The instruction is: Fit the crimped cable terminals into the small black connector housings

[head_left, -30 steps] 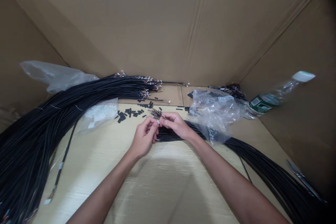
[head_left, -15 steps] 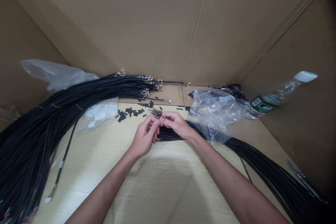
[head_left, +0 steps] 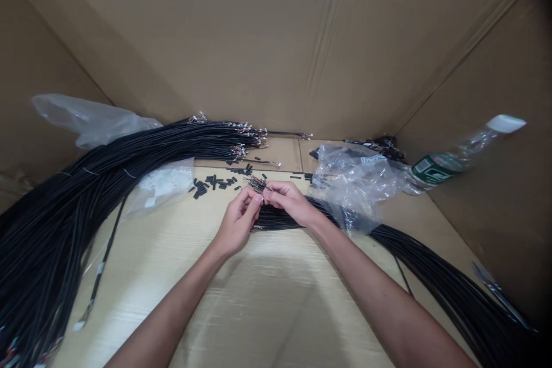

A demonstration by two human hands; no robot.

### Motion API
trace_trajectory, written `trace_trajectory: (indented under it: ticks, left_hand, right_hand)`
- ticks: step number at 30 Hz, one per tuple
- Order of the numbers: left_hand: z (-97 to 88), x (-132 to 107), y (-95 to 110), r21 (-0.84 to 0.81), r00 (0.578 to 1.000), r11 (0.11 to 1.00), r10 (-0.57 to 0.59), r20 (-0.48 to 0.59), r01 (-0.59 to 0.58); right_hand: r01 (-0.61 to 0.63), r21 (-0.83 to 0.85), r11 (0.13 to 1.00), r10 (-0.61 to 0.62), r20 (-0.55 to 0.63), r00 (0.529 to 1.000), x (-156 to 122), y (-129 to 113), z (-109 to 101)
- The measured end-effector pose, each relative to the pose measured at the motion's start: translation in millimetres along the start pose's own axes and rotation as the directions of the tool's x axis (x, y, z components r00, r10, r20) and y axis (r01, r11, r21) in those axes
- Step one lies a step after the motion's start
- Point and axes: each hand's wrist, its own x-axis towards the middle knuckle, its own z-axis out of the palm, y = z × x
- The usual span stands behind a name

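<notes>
My left hand [head_left: 240, 214] and my right hand [head_left: 288, 202] meet at the bare-wired ends of a bundle of black cables [head_left: 414, 253]. The left hand pinches with thumb and forefinger; the small piece at its tips is mostly hidden, seemingly a thin wire end. My right thumb and fingers close on a cable end beside it. Stripped, coloured wire ends [head_left: 257, 184] fan out just beyond the fingertips. The bundle runs under my right wrist and off to the lower right. Short black tubes [head_left: 213, 183] lie scattered behind my left hand.
A thick bundle of black cables with white connectors [head_left: 129, 155] fills the left side. Clear plastic bags [head_left: 353, 175] lie at the right and left. A water bottle [head_left: 440, 169] leans at the right, tweezers [head_left: 500, 293] lie below it, and cardboard walls [head_left: 241, 40] surround the surface.
Both hands stay at the cable ends, with only slight shifts of the fingers. The view has moved very slightly.
</notes>
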Motion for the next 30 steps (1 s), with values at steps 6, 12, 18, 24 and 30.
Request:
trace_trajectory:
  ticks: [6, 12, 18, 24, 30]
  left_hand:
    - [0.8, -2.1, 3.1, 0.101, 0.999, 0.994, 0.031, 0.004, -0.032]
    - [1.5, -1.0, 2.6, 0.145, 0.998, 0.988, 0.052, -0.020, -0.048]
    - [2.1, -1.8, 3.1, 0.134, 0.997, 0.989, 0.061, -0.037, -0.056]
    - [1.1, -2.2, -5.6, 0.026, 0.998, 0.999, 0.032, -0.056, -0.031]
    - [2.1, -0.2, -8.4, -0.056, 0.999, 0.998, 0.031, -0.041, -0.033]
  right_hand:
    - [-0.003, -0.011, 1.000, 0.004, 0.091, 0.996, 1.1, 2.5, -4.0]
    - [-0.024, -0.005, 1.000, 0.025, 0.093, 0.995, 1.7, -0.5, -1.4]
    - [-0.036, 0.063, 0.997, 0.037, -0.020, 0.999, 3.1, -1.3, -0.3]
    - [-0.042, 0.083, 0.996, 0.048, -0.069, 0.996, 1.5, 0.5, -1.7]
    - [-0.075, 0.078, 0.994, 0.075, 0.006, 0.997, -0.3, 4.7, -6.8]
